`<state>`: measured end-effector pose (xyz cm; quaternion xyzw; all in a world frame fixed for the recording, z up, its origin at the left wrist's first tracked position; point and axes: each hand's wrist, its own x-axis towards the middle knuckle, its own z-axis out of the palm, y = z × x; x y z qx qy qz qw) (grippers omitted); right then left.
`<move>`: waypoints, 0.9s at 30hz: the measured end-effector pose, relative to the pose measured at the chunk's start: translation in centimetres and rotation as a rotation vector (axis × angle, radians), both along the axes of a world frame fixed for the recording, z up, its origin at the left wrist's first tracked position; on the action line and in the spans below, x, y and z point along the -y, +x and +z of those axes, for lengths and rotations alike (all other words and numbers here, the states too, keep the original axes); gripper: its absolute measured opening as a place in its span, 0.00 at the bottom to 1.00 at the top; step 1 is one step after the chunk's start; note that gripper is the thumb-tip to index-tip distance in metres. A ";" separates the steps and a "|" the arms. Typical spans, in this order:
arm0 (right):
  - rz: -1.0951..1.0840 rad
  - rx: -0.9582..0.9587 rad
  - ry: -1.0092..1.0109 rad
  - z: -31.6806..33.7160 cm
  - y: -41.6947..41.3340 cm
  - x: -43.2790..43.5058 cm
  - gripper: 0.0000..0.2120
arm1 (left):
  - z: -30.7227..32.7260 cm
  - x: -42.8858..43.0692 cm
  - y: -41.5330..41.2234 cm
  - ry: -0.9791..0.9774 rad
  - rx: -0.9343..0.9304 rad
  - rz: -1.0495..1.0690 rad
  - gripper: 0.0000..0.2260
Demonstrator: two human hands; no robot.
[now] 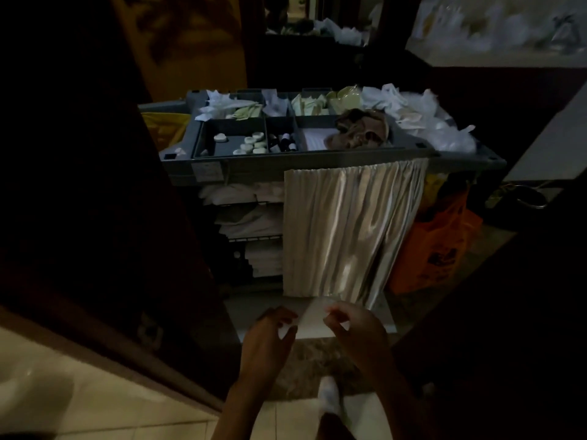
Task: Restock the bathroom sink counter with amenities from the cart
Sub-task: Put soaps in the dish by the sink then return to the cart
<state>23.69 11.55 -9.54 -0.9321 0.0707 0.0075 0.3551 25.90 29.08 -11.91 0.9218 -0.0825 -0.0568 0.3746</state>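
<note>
Grey plastic is forming the top of the cart [317, 166] in the head view, and its compartments are holding the amenities. Pale round soaps [251, 144] are lying in the cart's front left compartment, and small dark bottles [286, 142] are sitting in the narrow one just right of them. A satin curtain [346, 230] is hanging down the cart's front right, with folded linens [251, 214] showing on its shelves to the left. Both hands are hovering low before the cart's base, below the curtain's hem. The left hand [270, 335] is curling its fingers and the right hand [359, 328] is bringing its fingertips together. In this dimness I cannot tell whether either is gripping anything. The soaps and bottles are lying up and ahead of the hands, slightly leftward, so the left hand is looking the nearer for a reach.
</note>
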 end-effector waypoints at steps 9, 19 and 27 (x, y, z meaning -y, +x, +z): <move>0.119 -0.041 0.071 0.9 17.0 3.3 0.11 | 0.8 4.1 14.5 0.023 0.010 0.108 0.11; 0.188 0.045 0.187 3.1 33.5 9.3 0.09 | 5.2 10.8 29.4 -0.001 0.139 0.137 0.10; 0.331 -0.016 0.229 2.2 38.6 7.1 0.09 | 4.7 9.0 33.0 -0.024 0.152 0.289 0.10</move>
